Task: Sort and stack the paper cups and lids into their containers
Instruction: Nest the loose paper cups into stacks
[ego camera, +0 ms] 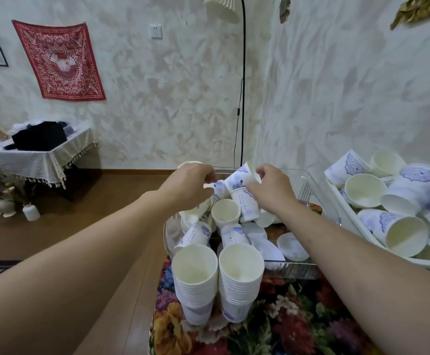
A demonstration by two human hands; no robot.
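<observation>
With each hand's grip pinching a loose cup, left hand point(188, 187) and right hand point(272, 188) should align rims squarely, nesting tilted cup point(239, 176) gently before stacking

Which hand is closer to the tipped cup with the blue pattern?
Right. The right hand pinches the tipped cup at its rim. The left hand is just beside its bottom end, holding another cup.
</observation>
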